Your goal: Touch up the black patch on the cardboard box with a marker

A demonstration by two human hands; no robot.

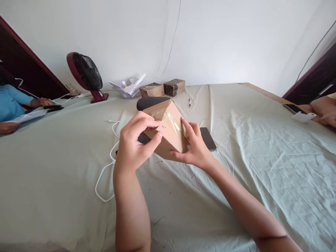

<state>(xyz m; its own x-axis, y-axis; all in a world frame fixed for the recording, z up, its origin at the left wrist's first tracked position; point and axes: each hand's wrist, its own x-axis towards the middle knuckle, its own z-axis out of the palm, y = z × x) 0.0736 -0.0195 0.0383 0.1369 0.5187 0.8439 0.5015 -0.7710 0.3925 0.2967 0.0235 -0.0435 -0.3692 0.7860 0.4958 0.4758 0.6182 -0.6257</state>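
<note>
A brown cardboard box (170, 133) with shiny clear tape across one face is tilted in front of me over the table. My left hand (139, 136) pinches at the box's left corner, thumb and fingertips close together at the edge. Against the right side, my right hand (194, 145) grips the box, its thumb along the lower edge and its fingers on the far side. Partly hidden behind the box are a black rounded object (148, 102) and a dark flat object (208, 139).
A pale green cloth (262, 157) covers the table. At the back stand a fan (86, 73), a white basket (127, 90) and two patterned boxes (174, 86). A white cable (101, 178) lies left. People sit at both sides, one in a blue sleeve (15, 99).
</note>
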